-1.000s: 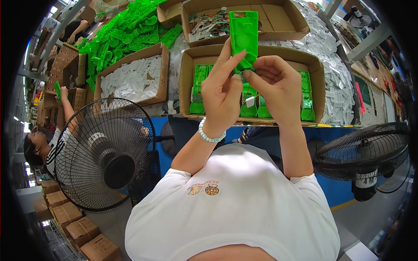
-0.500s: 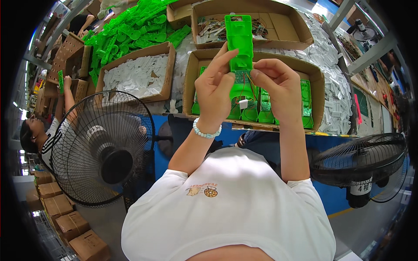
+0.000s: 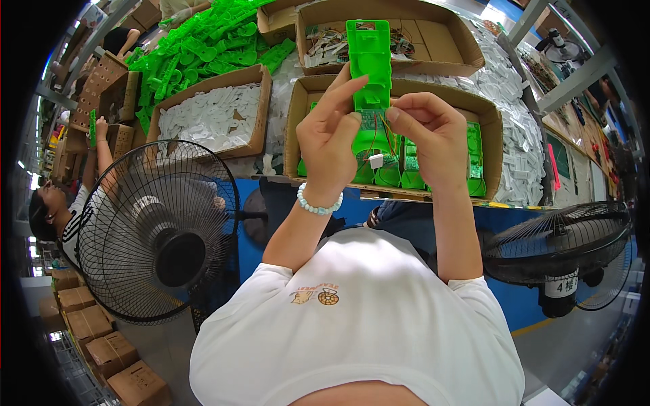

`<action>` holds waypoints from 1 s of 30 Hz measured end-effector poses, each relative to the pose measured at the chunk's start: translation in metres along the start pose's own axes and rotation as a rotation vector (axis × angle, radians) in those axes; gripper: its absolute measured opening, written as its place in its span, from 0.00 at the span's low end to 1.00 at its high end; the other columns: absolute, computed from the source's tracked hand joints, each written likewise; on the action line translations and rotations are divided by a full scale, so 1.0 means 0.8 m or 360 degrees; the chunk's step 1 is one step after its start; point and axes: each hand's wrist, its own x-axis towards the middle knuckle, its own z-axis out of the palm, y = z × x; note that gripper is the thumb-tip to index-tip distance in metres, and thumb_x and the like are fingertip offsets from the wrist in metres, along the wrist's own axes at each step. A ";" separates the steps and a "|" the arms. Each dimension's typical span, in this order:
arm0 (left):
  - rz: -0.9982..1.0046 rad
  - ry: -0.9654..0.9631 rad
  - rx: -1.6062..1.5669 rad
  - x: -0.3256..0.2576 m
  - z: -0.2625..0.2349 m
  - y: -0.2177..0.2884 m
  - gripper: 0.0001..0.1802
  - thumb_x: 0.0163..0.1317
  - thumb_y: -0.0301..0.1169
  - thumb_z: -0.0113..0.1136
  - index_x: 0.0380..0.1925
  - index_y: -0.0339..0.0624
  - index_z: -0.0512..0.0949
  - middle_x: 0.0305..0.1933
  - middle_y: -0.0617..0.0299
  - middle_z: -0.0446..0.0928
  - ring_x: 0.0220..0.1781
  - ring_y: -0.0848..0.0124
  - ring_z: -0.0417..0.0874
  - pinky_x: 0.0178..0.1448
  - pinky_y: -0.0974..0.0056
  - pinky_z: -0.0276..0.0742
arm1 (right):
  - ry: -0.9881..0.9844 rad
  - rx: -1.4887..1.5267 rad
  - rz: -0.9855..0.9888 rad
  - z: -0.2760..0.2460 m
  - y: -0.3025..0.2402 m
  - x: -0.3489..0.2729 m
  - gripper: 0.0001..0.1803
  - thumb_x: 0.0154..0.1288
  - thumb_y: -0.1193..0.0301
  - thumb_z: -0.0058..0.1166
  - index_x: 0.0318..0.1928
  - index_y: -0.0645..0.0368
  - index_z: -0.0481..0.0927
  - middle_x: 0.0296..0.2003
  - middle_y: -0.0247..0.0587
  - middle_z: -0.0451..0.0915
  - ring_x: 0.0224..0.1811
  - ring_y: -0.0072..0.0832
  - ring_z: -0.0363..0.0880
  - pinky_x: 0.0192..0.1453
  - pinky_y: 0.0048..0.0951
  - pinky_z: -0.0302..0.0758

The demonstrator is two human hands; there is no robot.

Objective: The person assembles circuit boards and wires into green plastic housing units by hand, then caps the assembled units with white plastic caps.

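A long green plastic housing point(image 3: 371, 57) stands out lengthwise over the boxes, gripped along its left side by my left hand point(image 3: 330, 139). A small green circuit board point(image 3: 371, 120) lies in the housing, with thin red and dark wires running from it. My right hand point(image 3: 433, 135) is closed at the board's right edge, thumb and forefinger pinched by the wires. A white connector point(image 3: 376, 161) dangles below on the wires. Beneath my hands a cardboard box point(image 3: 496, 159) contains several more green housings point(image 3: 475, 145) with boards in them.
Behind stands a cardboard box point(image 3: 447, 40) with boards and wires. Left of it are a box of white plastic pieces point(image 3: 210, 115) and a heap of green parts point(image 3: 196, 54). Black fans stand at left point(image 3: 159, 230) and right point(image 3: 558, 250). A co-worker point(image 3: 61, 210) sits far left.
The housing and my hands have shifted very slightly left. My grip looks the same, and the white connector has turned a little.
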 end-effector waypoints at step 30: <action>0.0848 -0.0439 0.0743 -0.030 0.027 0.064 0.26 0.61 0.10 0.47 0.60 0.26 0.59 0.61 0.28 0.66 0.55 0.56 0.78 0.56 0.58 0.78 | 0.0067 -0.0648 -0.0882 0.027 -0.046 -0.068 0.19 0.52 0.82 0.68 0.46 0.67 0.80 0.31 0.36 0.82 0.34 0.17 0.81 0.41 0.19 0.78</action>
